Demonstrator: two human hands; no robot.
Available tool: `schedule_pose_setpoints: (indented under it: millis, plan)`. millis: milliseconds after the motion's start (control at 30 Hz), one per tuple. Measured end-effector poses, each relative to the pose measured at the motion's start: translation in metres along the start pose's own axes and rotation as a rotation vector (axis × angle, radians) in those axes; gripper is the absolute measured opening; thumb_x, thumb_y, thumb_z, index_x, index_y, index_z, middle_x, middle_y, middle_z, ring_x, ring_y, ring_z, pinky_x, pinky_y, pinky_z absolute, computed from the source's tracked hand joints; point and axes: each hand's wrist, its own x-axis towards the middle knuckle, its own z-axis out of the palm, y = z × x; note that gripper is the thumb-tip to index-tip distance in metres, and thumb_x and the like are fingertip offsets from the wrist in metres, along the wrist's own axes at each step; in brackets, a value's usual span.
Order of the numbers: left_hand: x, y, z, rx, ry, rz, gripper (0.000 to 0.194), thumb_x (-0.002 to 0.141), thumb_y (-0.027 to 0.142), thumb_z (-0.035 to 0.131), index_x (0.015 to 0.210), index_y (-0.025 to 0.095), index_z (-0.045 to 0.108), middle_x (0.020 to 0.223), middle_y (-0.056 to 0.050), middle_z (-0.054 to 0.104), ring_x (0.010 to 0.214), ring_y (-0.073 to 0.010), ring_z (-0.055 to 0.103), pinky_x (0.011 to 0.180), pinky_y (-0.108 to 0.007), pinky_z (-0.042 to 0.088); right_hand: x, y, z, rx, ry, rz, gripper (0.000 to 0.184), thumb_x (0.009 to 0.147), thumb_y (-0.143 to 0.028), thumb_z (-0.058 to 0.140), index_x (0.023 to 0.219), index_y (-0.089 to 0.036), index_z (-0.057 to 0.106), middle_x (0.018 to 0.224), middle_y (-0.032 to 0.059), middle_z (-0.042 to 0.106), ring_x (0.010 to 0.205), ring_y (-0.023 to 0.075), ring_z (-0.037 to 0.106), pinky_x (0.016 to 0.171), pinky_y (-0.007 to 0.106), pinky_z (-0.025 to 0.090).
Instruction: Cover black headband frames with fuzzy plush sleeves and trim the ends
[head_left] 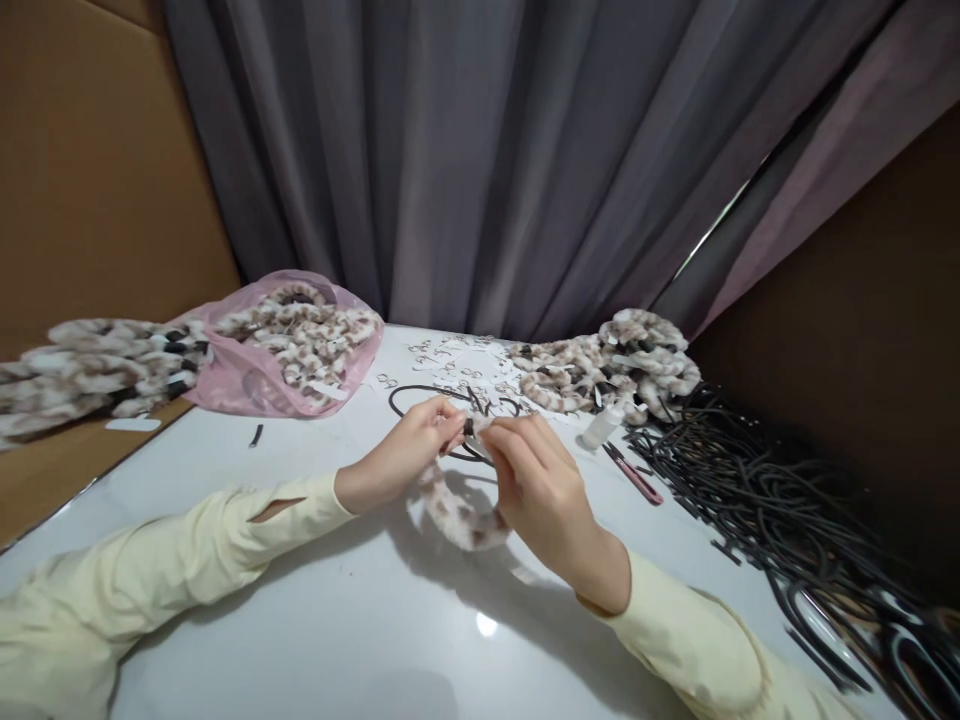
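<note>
The fluffy ring (pixel 459 518) is white with brown spots, and it is up in front of the person, over the shiny white table (pixel 285 620). The left hand (pixel 397 450) has its thumb and finger squeezed on the top of the fluffy ring, by a small black part (pixel 469 427). The right hand (pixel 547 495) pinches the same top bit from the other side, with its fingers curled in. The two hands are close to each other, and the bottom of the fluffy ring hangs down between them.

Just behind the fluffy ring, a loop of black cord (pixel 409 390) lies on the table. Farther behind it are lots of white slips (pixel 469 362) and tiny thin rings (pixel 388 381). To the left of the fluffy ring is a little black strip (pixel 256 436). Farther left and back is a pink bag (pixel 247 390), open, with more fluffy rings in it, and a fluffy heap (pixel 97 370) is beside the bag.

To the right of the fluffy ring are a small see-through bottle (pixel 602 427) and a red tool (pixel 636 475). Behind the bottle is another fluffy pile (pixel 645 360). Far to the right is a big tangle of black cords (pixel 750 490).
</note>
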Motion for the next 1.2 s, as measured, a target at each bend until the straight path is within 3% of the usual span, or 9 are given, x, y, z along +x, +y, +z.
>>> schedule_pose_setpoints:
  millis: [67, 200, 300, 400, 600, 833, 1000, 1100, 1200]
  plan:
    - [0.005, -0.001, -0.002, -0.216, -0.047, -0.146, 0.024, 0.078, 0.027, 0.052, 0.062, 0.017, 0.038, 0.057, 0.005, 0.037, 0.050, -0.0065, 0.034, 0.051, -0.019, 0.029, -0.002, -0.002, 0.001, 0.039, -0.100, 0.076, 0.020, 0.086, -0.010, 0.040, 0.092, -0.016, 0.058, 0.080, 0.0086, 0.062, 0.070, 0.0173, 0.053, 0.065, 0.028, 0.041]
    - [0.007, 0.002, -0.004, -0.383, -0.077, -0.261, 0.025, 0.074, 0.021, 0.054, 0.057, 0.016, 0.036, 0.056, 0.006, 0.031, 0.047, -0.0045, 0.030, 0.048, -0.018, 0.029, 0.003, -0.005, 0.003, 0.352, -0.425, 0.461, 0.019, 0.086, -0.020, 0.044, 0.099, -0.015, 0.058, 0.056, -0.0006, 0.053, 0.050, 0.0125, 0.049, 0.049, 0.023, 0.038]
    - [0.002, 0.006, -0.002, -0.304, -0.083, -0.192, 0.027, 0.077, 0.024, 0.051, 0.057, 0.016, 0.036, 0.055, 0.005, 0.033, 0.047, -0.0054, 0.031, 0.049, -0.019, 0.029, 0.011, -0.005, 0.005, 0.720, -0.540, 0.731, 0.016, 0.085, -0.024, 0.047, 0.095, -0.015, 0.054, 0.057, -0.0030, 0.051, 0.047, 0.0105, 0.049, 0.046, 0.021, 0.039]
    - [-0.003, 0.006, 0.001, -0.076, -0.007, -0.016, 0.024, 0.083, 0.027, 0.046, 0.063, 0.017, 0.039, 0.056, 0.005, 0.039, 0.051, -0.0073, 0.035, 0.051, -0.020, 0.030, 0.015, -0.004, 0.005, 0.799, -0.515, 0.832, 0.019, 0.083, -0.027, 0.049, 0.067, -0.015, 0.049, 0.054, -0.0034, 0.047, 0.046, 0.0085, 0.045, 0.045, 0.020, 0.037]
    - [-0.008, -0.005, 0.001, 0.489, 0.094, 0.394, 0.017, 0.086, 0.020, 0.039, 0.069, 0.019, 0.037, 0.061, 0.005, 0.043, 0.054, -0.0093, 0.041, 0.054, -0.021, 0.032, 0.018, -0.007, -0.008, 0.567, -0.532, 0.610, 0.032, 0.085, -0.021, 0.045, 0.054, -0.016, 0.040, 0.049, -0.0045, 0.038, 0.049, 0.0075, 0.035, 0.049, 0.021, 0.027]
    - [-0.007, -0.012, -0.001, 0.716, 0.038, 0.626, 0.020, 0.083, 0.011, 0.034, 0.068, 0.021, 0.028, 0.062, 0.003, 0.041, 0.056, -0.0118, 0.042, 0.054, -0.022, 0.034, 0.017, -0.010, -0.015, 0.468, -0.608, 0.464, 0.035, 0.087, -0.019, 0.042, 0.053, -0.017, 0.033, 0.048, -0.0052, 0.032, 0.047, 0.0074, 0.030, 0.048, 0.021, 0.023]
    - [-0.003, -0.012, -0.005, 0.826, -0.113, 0.560, 0.015, 0.087, 0.013, 0.031, 0.074, 0.020, 0.034, 0.069, 0.001, 0.047, 0.060, -0.0137, 0.046, 0.057, -0.025, 0.036, 0.012, -0.002, -0.018, 0.138, -0.557, 0.314, 0.009, 0.083, -0.011, 0.047, 0.076, -0.016, 0.049, 0.061, -0.0009, 0.051, 0.052, 0.0103, 0.042, 0.051, 0.022, 0.025]
    - [-0.003, -0.011, -0.005, 0.805, -0.174, 0.490, 0.012, 0.089, 0.014, 0.030, 0.079, 0.020, 0.036, 0.071, 0.000, 0.049, 0.061, -0.0139, 0.048, 0.058, -0.025, 0.036, 0.011, 0.002, -0.020, -0.098, -0.466, 0.166, 0.015, 0.082, -0.005, 0.043, 0.076, -0.015, 0.052, 0.064, 0.0036, 0.055, 0.059, 0.0146, 0.044, 0.052, 0.024, 0.026]
    - [-0.005, -0.007, -0.005, 0.726, -0.155, 0.443, 0.008, 0.090, 0.018, 0.030, 0.084, 0.020, 0.035, 0.072, 0.001, 0.049, 0.060, -0.0134, 0.049, 0.056, -0.024, 0.035, 0.014, 0.009, -0.019, -0.126, -0.328, -0.031, 0.020, 0.084, -0.006, 0.042, 0.072, -0.015, 0.054, 0.063, 0.0051, 0.055, 0.068, 0.0178, 0.043, 0.060, 0.027, 0.030]
